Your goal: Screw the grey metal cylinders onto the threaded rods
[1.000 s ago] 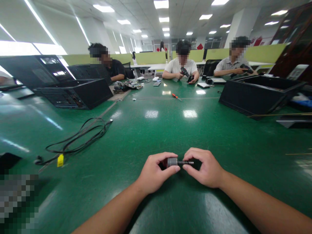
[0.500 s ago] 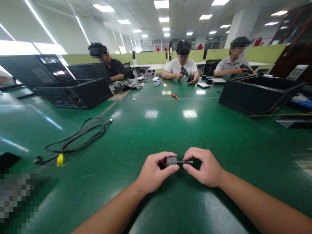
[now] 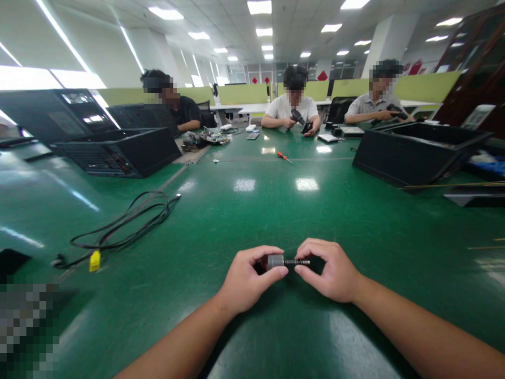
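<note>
The chuck [image 3: 275,261] lies left-right between both hands: left hand [image 3: 245,279] clamped on its barrel, right hand [image 3: 330,269] pinching its bit [image 3: 298,262].

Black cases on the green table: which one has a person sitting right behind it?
The black case on the left: a person in a dark shirt sits behind it. The right-hand case has nobody directly behind.

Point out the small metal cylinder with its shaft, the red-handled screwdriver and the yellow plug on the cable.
Metal cylinder [image 3: 275,260]: head view, on its grey barrel beside the left hand's thumb.
Red-handled screwdriver [image 3: 281,155]: head view, on the red handle.
Yellow plug [image 3: 94,260]: head view, on the plug's yellow body.
</note>
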`<state>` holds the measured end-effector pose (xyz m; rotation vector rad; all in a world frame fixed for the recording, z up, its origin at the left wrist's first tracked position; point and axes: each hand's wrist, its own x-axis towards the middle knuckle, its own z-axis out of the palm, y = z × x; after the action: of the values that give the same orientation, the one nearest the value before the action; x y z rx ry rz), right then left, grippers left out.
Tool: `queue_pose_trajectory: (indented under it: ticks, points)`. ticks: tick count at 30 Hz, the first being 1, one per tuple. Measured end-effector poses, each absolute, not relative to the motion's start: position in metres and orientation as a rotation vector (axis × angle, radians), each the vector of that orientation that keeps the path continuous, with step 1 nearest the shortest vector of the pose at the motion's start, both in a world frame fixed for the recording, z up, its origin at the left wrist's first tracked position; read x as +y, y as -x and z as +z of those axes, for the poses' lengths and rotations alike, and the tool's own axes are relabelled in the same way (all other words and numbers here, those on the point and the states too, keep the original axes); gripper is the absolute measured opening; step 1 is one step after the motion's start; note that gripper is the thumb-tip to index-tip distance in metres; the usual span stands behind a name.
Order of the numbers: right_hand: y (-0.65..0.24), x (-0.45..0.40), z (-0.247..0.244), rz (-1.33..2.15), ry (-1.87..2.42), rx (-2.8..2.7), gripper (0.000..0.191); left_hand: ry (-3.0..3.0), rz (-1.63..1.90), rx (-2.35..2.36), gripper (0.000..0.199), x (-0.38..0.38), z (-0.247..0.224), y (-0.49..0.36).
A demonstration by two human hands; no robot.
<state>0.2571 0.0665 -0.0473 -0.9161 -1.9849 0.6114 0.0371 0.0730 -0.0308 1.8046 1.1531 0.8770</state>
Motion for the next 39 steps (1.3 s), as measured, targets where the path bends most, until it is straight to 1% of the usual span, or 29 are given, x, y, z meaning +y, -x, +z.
queue_pose_trajectory:
  ticks: [39]
  points:
    - [-0.2592,0.0668,-0.0453,0.62,0.942,-1.966,0.007,-1.614,0.903,1.071,0.03,0.0746,-0.0352,-0.0358]
